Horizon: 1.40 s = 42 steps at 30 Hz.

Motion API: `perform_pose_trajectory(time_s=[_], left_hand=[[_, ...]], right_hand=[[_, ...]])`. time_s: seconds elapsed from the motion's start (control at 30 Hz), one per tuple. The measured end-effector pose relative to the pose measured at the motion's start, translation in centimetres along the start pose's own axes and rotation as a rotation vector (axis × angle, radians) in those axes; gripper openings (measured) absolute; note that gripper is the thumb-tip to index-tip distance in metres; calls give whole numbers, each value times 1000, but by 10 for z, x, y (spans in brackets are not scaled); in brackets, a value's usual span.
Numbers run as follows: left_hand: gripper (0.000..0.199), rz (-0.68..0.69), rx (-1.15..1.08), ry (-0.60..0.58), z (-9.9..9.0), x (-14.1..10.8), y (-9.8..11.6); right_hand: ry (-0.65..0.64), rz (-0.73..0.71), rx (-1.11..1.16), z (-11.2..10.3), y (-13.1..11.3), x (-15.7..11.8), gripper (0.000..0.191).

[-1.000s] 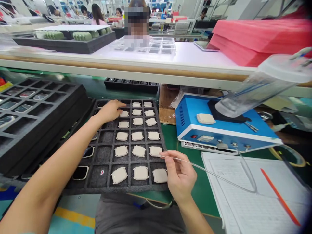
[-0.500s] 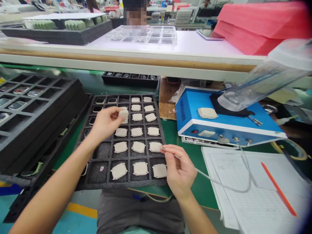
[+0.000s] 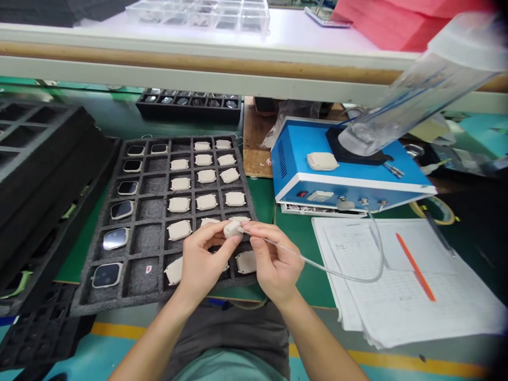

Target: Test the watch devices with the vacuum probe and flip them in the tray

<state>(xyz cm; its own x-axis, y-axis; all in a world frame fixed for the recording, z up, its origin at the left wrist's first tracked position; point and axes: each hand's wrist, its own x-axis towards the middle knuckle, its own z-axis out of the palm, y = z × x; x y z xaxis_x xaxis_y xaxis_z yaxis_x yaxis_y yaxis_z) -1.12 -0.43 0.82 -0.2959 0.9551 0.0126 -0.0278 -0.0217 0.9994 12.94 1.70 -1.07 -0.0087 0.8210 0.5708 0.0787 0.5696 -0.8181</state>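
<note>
My left hand [image 3: 208, 256] pinches a cream watch case [image 3: 233, 229] between thumb and fingers, above the near right part of a black foam tray [image 3: 155, 306]. Close beside it, my right hand [image 3: 278, 259] is closed on a thin pale tube [image 3: 337, 275], its slim tip at the case's edge. Whether the tip touches the case I cannot tell. Several cream watch cases [image 3: 179, 204] lie in the tray's middle and right columns. Dark-screened watches [image 3: 107, 275] fill the left column. A small red-and-white label [image 3: 148, 269] sits in a near compartment. My hands partly cover the nearest cases.
The tube runs to a blue box [image 3: 293, 153] bearing a cream case [image 3: 322, 161] and a tilted clear cylinder [image 3: 397, 106]. Papers [image 3: 373, 307] with an orange pen [image 3: 415, 266] lie right. Stacked foam trays [image 3: 47, 174] stand left. A shelf edge [image 3: 178, 79] crosses behind.
My left hand has come from over the tray's middle toward me and right, carrying the watch case to the tube's tip. The camera view has tilted down.
</note>
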Motion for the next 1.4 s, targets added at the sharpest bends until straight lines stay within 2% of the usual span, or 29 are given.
perform_pose_trajectory(time_s=[0.4, 0.87, 1.4], left_hand=[[20, -15, 13, -11, -1, -2, 0], [19, 32, 44, -5, -1, -2, -1], [21, 77, 78, -5, -3, 0, -2]], right_hand=[[-22, 6, -39, -1, 1, 1, 19], [-29, 15, -11, 0, 1, 1, 23], [-29, -12, -88, 0, -3, 7, 18]])
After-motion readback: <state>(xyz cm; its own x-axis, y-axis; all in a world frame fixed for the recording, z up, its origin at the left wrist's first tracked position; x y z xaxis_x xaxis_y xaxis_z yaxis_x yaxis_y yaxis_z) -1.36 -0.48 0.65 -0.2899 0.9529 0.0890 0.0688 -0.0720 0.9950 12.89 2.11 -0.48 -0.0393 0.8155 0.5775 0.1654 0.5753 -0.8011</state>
